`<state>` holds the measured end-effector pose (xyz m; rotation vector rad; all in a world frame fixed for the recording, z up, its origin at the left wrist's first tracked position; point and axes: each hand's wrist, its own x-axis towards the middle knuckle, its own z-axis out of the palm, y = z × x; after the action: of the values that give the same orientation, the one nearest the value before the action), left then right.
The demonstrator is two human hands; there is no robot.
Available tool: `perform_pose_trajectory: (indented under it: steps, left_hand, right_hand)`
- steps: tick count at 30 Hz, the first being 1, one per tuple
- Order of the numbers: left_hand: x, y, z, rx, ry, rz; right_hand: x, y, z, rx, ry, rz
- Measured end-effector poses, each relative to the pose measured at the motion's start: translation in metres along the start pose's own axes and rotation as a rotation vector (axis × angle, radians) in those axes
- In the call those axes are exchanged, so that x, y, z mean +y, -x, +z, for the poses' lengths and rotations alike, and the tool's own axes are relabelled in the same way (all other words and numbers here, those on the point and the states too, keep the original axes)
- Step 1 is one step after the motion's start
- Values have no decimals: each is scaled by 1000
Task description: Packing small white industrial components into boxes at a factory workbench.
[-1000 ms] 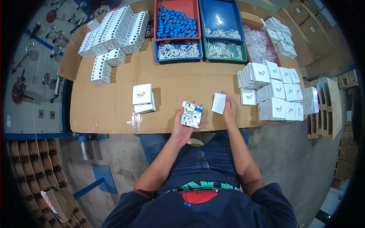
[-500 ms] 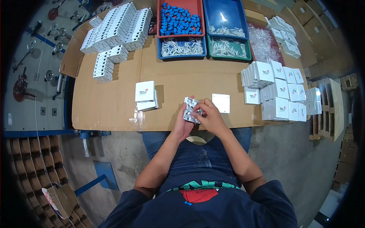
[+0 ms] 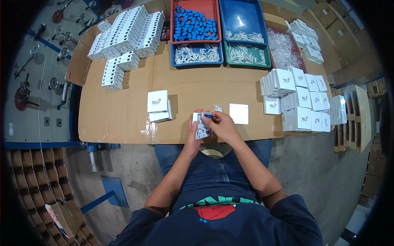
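My left hand is closed round the edge of a white square plastic housing, its uneven inner side facing up. Thumb and fingers of my right hand pinch at the housing's upper right corner. A small blue plastic piece shows there between the fingertips, partly hidden. Just beyond the right hand lie a few small white plastic pieces. A flat white square cover rests on the cardboard right of that hand. To the left, finished-looking white square boxes sit in a short stack.
Trays stand at the back: a red tray of blue pieces, blue and green ones with white pieces. White boxes are piled at the far left and right. Clear plastic bags fill a bin. Cardboard covers the table.
The housing has shifted slightly left and turned in my left hand. A blue piece now shows at its corner under my right fingers. Small white pieces now show beyond my right hand.
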<state>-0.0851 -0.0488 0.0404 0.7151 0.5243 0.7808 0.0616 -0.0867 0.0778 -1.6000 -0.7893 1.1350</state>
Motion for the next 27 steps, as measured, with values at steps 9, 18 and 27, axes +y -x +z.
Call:
perform_pose_trajectory:
  steps: [9, 18, 27]
  left_hand:
    - [6, 15, 7, -106, -533, 188]
    - [25, 13, 9, -222, -551, 161]
    - [18, 33, 4, 4, -85, -580]
  right_hand:
    - [20, -5, -5, -143, -249, 187]
    - [29, -3, -16, -129, -64, -75]
    - [-16, 33, -17, -281, 536, -526]
